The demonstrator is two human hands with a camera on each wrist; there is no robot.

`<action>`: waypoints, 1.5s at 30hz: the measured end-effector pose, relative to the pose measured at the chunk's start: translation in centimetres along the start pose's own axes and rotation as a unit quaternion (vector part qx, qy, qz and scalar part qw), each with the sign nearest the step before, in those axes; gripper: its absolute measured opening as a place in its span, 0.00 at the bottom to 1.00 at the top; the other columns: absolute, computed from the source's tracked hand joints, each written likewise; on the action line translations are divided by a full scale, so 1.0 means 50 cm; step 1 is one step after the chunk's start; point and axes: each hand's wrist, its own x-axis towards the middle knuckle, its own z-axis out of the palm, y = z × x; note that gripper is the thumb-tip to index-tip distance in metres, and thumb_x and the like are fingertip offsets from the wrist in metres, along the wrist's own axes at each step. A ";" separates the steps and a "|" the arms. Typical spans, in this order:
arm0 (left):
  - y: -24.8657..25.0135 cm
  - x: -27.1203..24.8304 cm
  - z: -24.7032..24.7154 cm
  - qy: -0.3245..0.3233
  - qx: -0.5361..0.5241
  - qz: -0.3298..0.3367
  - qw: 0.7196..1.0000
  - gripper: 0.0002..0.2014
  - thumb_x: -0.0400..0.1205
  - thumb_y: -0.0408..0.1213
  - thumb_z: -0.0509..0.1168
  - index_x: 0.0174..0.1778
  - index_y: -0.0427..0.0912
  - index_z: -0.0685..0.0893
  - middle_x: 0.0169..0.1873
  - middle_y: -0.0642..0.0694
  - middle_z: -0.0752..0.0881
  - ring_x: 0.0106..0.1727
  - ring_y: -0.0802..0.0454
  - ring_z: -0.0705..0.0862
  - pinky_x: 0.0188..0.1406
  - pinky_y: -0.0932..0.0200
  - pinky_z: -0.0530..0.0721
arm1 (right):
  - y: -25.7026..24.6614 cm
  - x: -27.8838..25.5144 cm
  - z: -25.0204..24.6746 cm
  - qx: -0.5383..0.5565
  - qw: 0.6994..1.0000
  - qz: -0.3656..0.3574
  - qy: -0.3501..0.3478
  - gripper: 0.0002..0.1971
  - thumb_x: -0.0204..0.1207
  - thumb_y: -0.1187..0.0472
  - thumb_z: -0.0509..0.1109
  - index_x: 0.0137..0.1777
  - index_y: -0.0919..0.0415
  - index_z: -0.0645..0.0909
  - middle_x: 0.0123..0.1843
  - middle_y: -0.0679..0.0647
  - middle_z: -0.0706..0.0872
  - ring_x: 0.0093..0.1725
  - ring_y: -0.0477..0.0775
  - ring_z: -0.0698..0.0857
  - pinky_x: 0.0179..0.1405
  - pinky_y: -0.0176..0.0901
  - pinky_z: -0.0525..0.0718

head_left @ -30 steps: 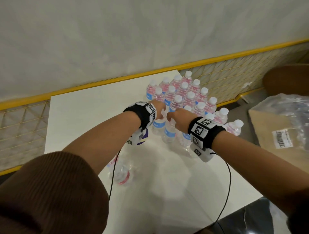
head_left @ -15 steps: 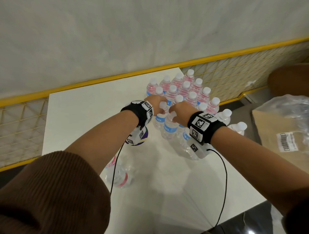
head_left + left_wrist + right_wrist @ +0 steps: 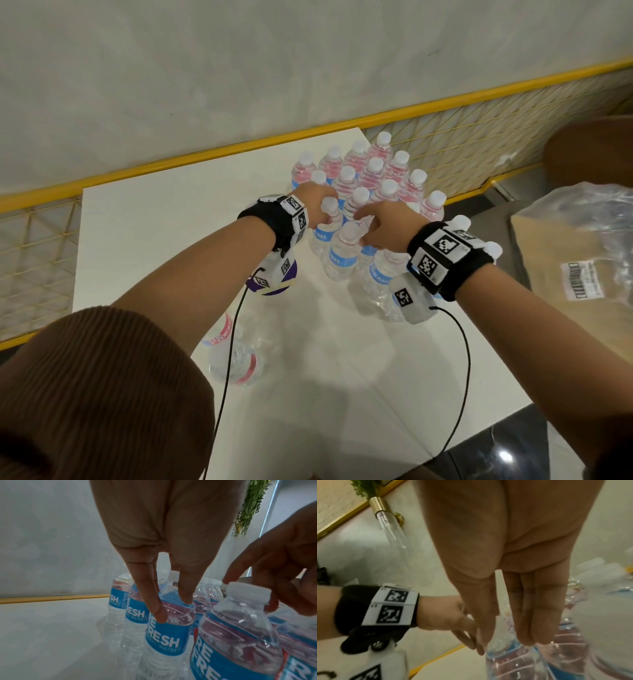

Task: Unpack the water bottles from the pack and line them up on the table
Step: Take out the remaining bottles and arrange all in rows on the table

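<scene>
Many clear water bottles (image 3: 373, 171) with white caps stand bunched at the far right of the white table (image 3: 154, 240). My left hand (image 3: 318, 209) pinches the neck of a blue-labelled bottle (image 3: 323, 236) at the bunch's near left edge. In the left wrist view its fingers (image 3: 155, 609) point down on that bottle's shoulder (image 3: 168, 635). My right hand (image 3: 380, 226) pinches the top of the bottle beside it (image 3: 342, 258), thumb and fingers at the cap (image 3: 247, 592). The right wrist view shows the right hand (image 3: 505, 646) over this bottle (image 3: 513, 666).
One bottle (image 3: 233, 356) lies on its side at the near left of the table. To the right, crumpled plastic wrap (image 3: 589, 219) rests on a cardboard box (image 3: 548, 274). A yellow mesh rail (image 3: 479, 137) runs behind the table, close to the wall.
Both hands have stayed at the tops of the two front bottles. Those bottles look shifted slightly toward me, away from the bunch.
</scene>
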 end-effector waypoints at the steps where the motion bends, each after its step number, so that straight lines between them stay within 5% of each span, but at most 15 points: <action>1: 0.002 0.001 -0.001 -0.005 0.004 0.000 1.000 0.19 0.79 0.32 0.68 0.66 0.32 0.79 0.59 0.32 0.83 0.56 0.35 0.84 0.55 0.49 0.82 | -0.009 0.000 0.004 -0.002 1.000 -0.018 -0.008 0.26 0.73 0.59 0.74 0.72 0.55 0.75 0.62 0.58 0.84 0.61 0.58 0.82 0.61 0.46 0.79; 6: 0.006 0.000 -0.007 -0.023 0.011 -0.010 1.000 0.20 0.79 0.32 0.68 0.67 0.34 0.78 0.60 0.34 0.83 0.57 0.36 0.84 0.55 0.50 0.81 | -0.031 0.016 0.017 -0.059 0.996 -0.065 -0.003 0.20 0.78 0.62 0.69 0.70 0.57 0.78 0.64 0.58 0.84 0.63 0.58 0.80 0.51 0.37 0.69; 21: 0.013 0.002 -0.021 -0.056 -0.001 -0.025 0.998 0.25 0.77 0.25 0.69 0.71 0.37 0.76 0.64 0.35 0.80 0.59 0.35 0.84 0.57 0.42 0.85 | -0.026 0.030 0.028 -0.092 0.993 -0.076 0.024 0.18 0.78 0.64 0.67 0.68 0.59 0.80 0.63 0.60 0.85 0.62 0.61 0.81 0.53 0.40 0.72; 29: -0.011 -0.048 -0.024 -0.031 0.019 -0.050 0.998 0.31 0.79 0.36 0.70 0.77 0.40 0.68 0.70 0.37 0.77 0.60 0.39 0.83 0.58 0.56 0.79 | -0.044 0.005 0.037 -0.103 0.993 -0.060 0.024 0.23 0.79 0.61 0.65 0.75 0.54 0.73 0.68 0.60 0.80 0.66 0.61 0.79 0.59 0.46 0.76; 33: -0.058 -0.118 -0.037 -0.115 0.069 -0.131 0.982 0.24 0.78 0.45 0.71 0.68 0.42 0.77 0.59 0.41 0.86 0.42 0.47 0.83 0.50 0.56 0.82 | -0.122 -0.052 0.067 -0.104 0.985 -0.137 -0.019 0.22 0.79 0.59 0.67 0.73 0.56 0.74 0.63 0.61 0.83 0.63 0.61 0.81 0.54 0.45 0.77; 35: -0.083 -0.164 -0.041 -0.165 0.093 -0.159 0.969 0.22 0.78 0.47 0.70 0.64 0.39 0.81 0.51 0.41 0.89 0.42 0.48 0.83 0.41 0.59 0.81 | -0.173 -0.084 0.100 -0.110 0.971 -0.196 -0.079 0.20 0.78 0.56 0.68 0.70 0.56 0.77 0.59 0.59 0.85 0.60 0.60 0.82 0.49 0.41 0.75; 39: -0.112 -0.255 -0.032 -0.221 0.141 -0.186 0.947 0.22 0.79 0.51 0.68 0.62 0.40 0.83 0.39 0.48 0.85 0.43 0.50 0.83 0.43 0.60 0.79 | -0.256 -0.132 0.175 -0.115 0.939 -0.287 -0.154 0.23 0.79 0.49 0.67 0.72 0.54 0.75 0.57 0.58 0.86 0.60 0.58 0.82 0.51 0.40 0.73; 45: -0.116 -0.346 -0.016 -0.285 0.234 -0.203 0.907 0.26 0.80 0.54 0.64 0.73 0.51 0.74 0.65 0.49 0.81 0.57 0.52 0.78 0.54 0.59 0.73 | -0.311 -0.168 0.235 -0.123 0.925 -0.319 -0.168 0.29 0.76 0.40 0.65 0.76 0.49 0.68 0.64 0.61 0.82 0.62 0.63 0.81 0.59 0.51 0.80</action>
